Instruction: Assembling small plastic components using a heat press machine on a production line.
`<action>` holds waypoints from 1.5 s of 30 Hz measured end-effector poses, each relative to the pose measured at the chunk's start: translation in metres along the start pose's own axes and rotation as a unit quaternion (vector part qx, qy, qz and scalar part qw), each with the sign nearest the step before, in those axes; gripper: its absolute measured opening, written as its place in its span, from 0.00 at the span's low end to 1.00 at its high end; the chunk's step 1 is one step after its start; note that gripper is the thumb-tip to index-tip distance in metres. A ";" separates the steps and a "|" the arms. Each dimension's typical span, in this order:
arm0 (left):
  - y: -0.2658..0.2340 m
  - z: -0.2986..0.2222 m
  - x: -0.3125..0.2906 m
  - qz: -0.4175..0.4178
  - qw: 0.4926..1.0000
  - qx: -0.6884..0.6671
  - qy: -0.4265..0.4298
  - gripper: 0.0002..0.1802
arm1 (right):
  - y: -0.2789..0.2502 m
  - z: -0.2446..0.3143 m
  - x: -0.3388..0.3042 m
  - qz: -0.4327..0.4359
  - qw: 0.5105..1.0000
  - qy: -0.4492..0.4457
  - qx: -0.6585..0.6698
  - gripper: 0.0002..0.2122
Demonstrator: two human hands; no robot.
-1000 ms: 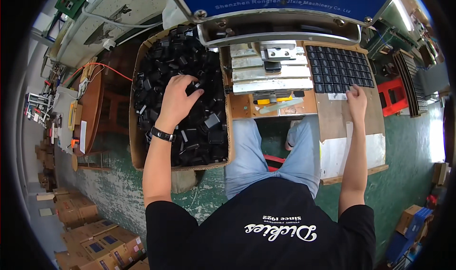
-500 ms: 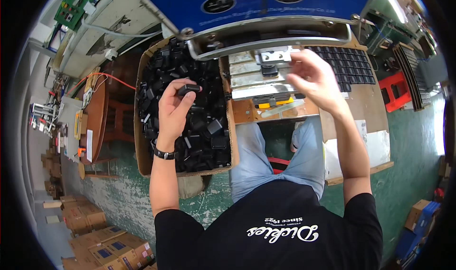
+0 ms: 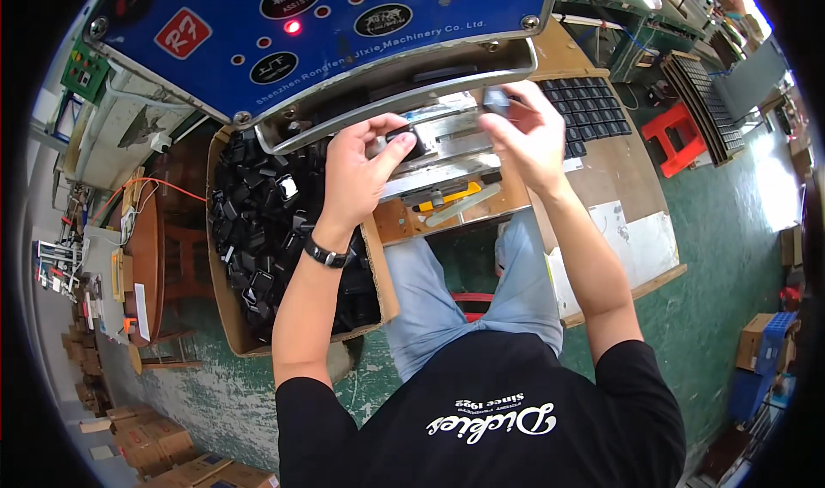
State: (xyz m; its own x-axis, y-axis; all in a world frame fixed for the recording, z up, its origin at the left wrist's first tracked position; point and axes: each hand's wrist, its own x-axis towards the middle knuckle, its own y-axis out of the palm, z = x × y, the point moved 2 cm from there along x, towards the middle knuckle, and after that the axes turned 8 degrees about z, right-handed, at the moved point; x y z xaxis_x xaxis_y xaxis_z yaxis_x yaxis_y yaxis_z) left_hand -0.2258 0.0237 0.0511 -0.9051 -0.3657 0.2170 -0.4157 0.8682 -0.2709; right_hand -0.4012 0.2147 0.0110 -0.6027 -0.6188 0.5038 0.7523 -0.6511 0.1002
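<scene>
My left hand pinches a small black plastic block between thumb and fingers, at the left end of a silvery metal fixture. Over the fixture's right end, my right hand holds another dark block at its fingertips; that one is blurred and catches the light. Behind both hands runs the curved metal guard of a blue machine. A cardboard box at my left is filled with a heap of loose black blocks. To the right, similar black blocks lie in neat rows on a board.
The machine's blue panel with a lit red lamp overhangs the work spot. A yellow-handled tool lies at the near side of the fixture. Beyond the board stands a red stool; a round wooden table is at far left.
My left hand has carried its block from above the box rightward to the fixture. My right hand has lifted a block off the fixture. The view has turned and shifted.
</scene>
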 end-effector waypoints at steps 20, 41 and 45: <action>-0.101 0.058 -0.068 -0.046 0.816 0.572 -0.069 0.22 | -0.265 -0.108 -0.117 -0.162 0.757 0.350 -0.528 0.21; -0.123 0.047 -0.109 -0.128 0.959 -0.250 -0.034 0.19 | -0.125 -0.020 -0.041 -0.066 0.948 0.201 -0.236 0.23; -0.113 0.029 -0.108 -0.089 0.911 -0.403 -0.018 0.20 | -0.021 0.025 -0.018 0.071 0.993 0.072 -0.067 0.21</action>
State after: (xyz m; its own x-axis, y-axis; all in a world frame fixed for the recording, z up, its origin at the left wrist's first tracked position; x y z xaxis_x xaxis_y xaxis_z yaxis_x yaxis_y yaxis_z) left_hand -0.0837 -0.0444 0.0314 -0.8380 -0.5228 0.1560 -0.3682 0.7529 0.5455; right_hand -0.3992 0.2504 0.0213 -0.5319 -0.7593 0.3750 0.7961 -0.5992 -0.0841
